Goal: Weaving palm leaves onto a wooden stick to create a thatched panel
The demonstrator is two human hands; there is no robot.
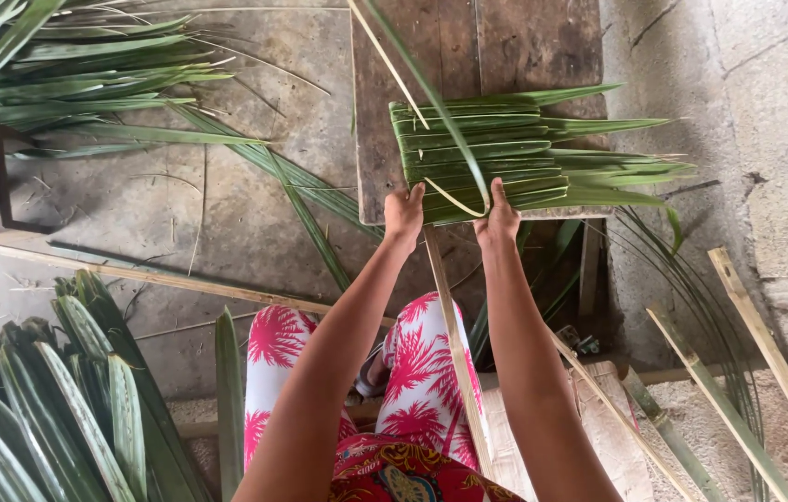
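Palm-leaf panel (487,153) in the making: folded green leaflets lie side by side across a worn wooden bench (468,46), their folded ends lined up at the left and their free tips fanning out past the bench's right side. A thin pale splint (385,56) runs diagonally over the upper left of the panel, and a second pale strip (456,201) curves up between our hands at the near edge. A long bamboo slat (454,344) leads from that edge down toward our lap.

Our left hand (403,216) and right hand (502,219) both sit at the near edge of the panel, fingers curled over the nearest leaflet and pressing it down; they pinch the leaf edge rather than lie flat. We cannot tell whether either hand also grips the pale strip.

In our judgement the step in hand is seating the nearest leaflet against its neighbours. To do it well we keep both hands level, hold the fold tight against the slat, overlap the leaflet evenly with the one before it, and keep the left ends flush so that no gap opens.

Outward: loose green fronds (87,65) lie on the concrete floor at upper left, a bundle of folded leaves (59,400) at lower left, and spare slats (766,353) lean at the right.
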